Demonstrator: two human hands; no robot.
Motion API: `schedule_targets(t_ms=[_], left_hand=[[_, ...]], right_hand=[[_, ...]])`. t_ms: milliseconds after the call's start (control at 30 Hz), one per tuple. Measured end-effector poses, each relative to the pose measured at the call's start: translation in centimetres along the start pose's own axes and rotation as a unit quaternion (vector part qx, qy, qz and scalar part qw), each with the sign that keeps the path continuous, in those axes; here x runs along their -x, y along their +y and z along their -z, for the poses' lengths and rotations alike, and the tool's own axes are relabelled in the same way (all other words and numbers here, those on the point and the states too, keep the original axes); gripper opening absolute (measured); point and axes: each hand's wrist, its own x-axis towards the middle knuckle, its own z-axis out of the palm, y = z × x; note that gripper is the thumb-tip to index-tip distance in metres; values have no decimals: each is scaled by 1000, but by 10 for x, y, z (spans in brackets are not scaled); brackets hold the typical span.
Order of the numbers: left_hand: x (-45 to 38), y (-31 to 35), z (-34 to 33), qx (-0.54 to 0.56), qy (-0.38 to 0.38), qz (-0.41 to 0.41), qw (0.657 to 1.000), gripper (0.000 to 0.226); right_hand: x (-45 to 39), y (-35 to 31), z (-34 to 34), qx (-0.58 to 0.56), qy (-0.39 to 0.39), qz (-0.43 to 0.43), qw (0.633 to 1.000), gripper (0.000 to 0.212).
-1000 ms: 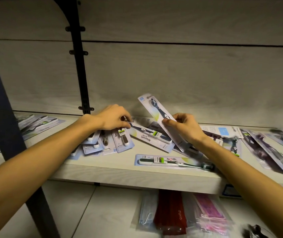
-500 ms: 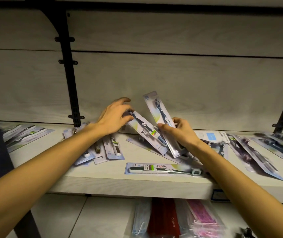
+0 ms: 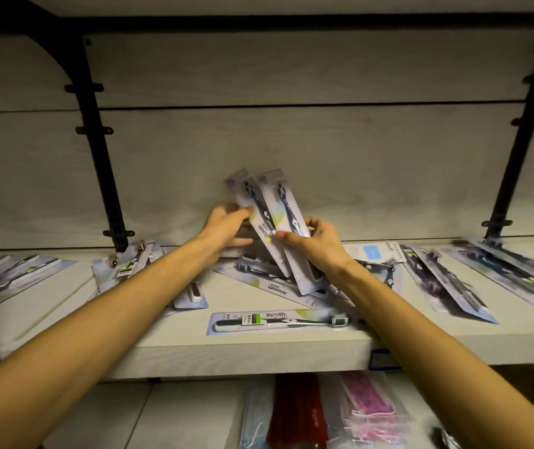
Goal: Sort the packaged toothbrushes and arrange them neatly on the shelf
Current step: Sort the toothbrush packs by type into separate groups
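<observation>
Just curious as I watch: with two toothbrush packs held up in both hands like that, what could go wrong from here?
1. The left hand and right hand hold the two raised packs only by their edges, so one might slip.
2. The pack near the shelf's front edge could be knocked off by a forearm.
3. The overlapping packs beneath the hands might shift.

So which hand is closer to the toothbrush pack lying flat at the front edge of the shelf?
Right. The right hand is up behind the flat pack, holding another pack; the left hand is farther back and left.
</observation>
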Motion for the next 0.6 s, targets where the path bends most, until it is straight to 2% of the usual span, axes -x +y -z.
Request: schedule_targets(t_ms=[100, 233, 333, 433, 533, 600], left_hand=[[2, -1, -10, 53, -18, 30, 998, 28], [5, -1, -22, 112, 25, 28, 993, 31], [8, 8, -34, 114, 45, -9, 992, 35], [12, 27, -50, 126, 65, -61, 988, 25], [19, 46, -73, 127, 45, -79, 988, 16], [24, 53, -98, 119, 6, -68, 991, 12]], right_hand=[[2, 1, -1, 3, -12, 22, 1000, 32], [4, 2, -1, 12, 16, 30, 999, 28], [5, -1, 2, -7, 45, 43, 998, 28], [9, -9, 16, -1, 79, 64, 995, 24], [14, -24, 50, 30, 109, 112, 987, 14], [19, -34, 82, 68, 141, 125, 980, 21]])
